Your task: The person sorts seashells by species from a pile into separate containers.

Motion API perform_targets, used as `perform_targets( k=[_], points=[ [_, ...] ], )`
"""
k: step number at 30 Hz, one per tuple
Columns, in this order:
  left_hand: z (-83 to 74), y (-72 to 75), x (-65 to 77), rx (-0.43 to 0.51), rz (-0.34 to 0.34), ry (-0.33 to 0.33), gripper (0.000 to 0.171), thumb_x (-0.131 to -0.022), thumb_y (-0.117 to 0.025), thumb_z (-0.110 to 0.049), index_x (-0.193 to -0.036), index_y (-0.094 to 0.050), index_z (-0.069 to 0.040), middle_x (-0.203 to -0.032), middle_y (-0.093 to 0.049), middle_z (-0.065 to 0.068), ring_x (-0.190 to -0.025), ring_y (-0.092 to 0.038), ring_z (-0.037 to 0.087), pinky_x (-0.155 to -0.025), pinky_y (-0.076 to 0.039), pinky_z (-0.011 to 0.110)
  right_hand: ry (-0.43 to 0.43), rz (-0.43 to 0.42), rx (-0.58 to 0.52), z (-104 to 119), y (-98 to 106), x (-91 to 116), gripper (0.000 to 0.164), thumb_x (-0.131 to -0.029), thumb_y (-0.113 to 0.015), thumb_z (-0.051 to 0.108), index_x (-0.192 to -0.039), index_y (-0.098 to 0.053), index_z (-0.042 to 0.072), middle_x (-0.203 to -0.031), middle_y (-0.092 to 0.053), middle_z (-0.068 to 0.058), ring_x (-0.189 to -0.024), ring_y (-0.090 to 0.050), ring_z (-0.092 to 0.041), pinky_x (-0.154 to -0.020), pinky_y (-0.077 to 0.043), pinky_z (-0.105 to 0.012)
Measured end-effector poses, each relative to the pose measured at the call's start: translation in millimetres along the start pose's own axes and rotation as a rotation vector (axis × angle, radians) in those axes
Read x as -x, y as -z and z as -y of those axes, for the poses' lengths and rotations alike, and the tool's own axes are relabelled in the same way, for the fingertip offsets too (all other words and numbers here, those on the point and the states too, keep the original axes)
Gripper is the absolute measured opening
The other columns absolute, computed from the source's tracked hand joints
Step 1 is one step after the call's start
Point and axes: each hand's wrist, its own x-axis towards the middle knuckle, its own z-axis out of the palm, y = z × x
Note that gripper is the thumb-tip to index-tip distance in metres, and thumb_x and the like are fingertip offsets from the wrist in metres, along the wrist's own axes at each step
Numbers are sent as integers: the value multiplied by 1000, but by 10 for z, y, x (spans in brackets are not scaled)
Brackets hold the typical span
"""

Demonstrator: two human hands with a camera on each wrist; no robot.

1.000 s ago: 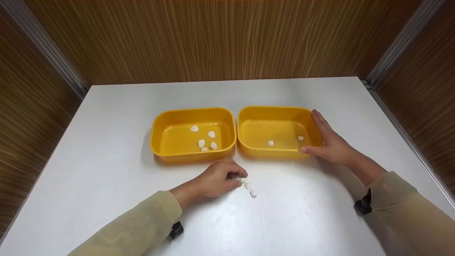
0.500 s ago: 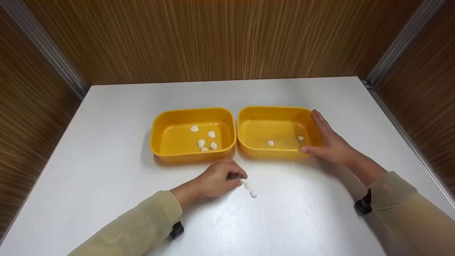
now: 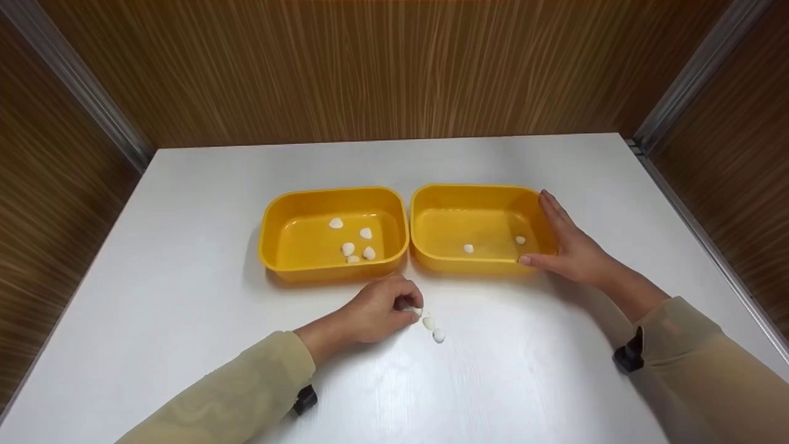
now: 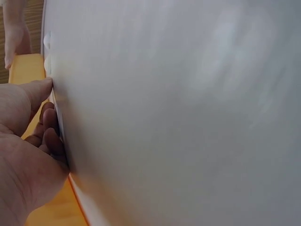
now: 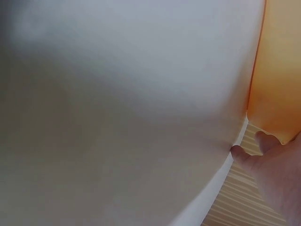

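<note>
My left hand (image 3: pixel 379 311) is low over the white table, thumb and index finger pinching a small white pebble-like piece (image 3: pixel 418 312), partly hidden by the fingertips. Just beyond it lie two similar pieces, an off-white one (image 3: pixel 429 323) and a rounder white one (image 3: pixel 438 335). My right hand (image 3: pixel 573 250) rests against the right yellow bin (image 3: pixel 481 265), straight fingers along its right side and thumb at the front rim. Inside that bin are two white pieces (image 3: pixel 468 248). The left wrist view shows my left thumb (image 4: pixel 40 89) and curled fingers close to the tabletop.
Beside the right bin stands a matching left yellow bin (image 3: pixel 327 274), several white pieces (image 3: pixel 348 249) on its floor. Both are on the white table (image 3: pixel 185 308). Wood-grain panels (image 3: pixel 382 68) close off the back and sides.
My left fingertips have drawn in slightly to the left, covering more of the white piece. My right hand and both bins look unmoved.
</note>
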Motion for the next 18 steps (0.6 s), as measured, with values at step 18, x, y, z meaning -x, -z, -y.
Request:
perform_targets(
  k=[18],
  points=[
    [-77, 88, 2, -99, 57, -39, 6, -97, -74, -6, -98, -71, -10, -88, -61, -5, -86, -56, 15, -79, -48, 28, 0, -4, -4, -3, -8, -4, 123, -91, -83, 44, -171, 6, 18, -178, 10, -4, -162, -2, -43, -124, -12, -70]
  ],
)
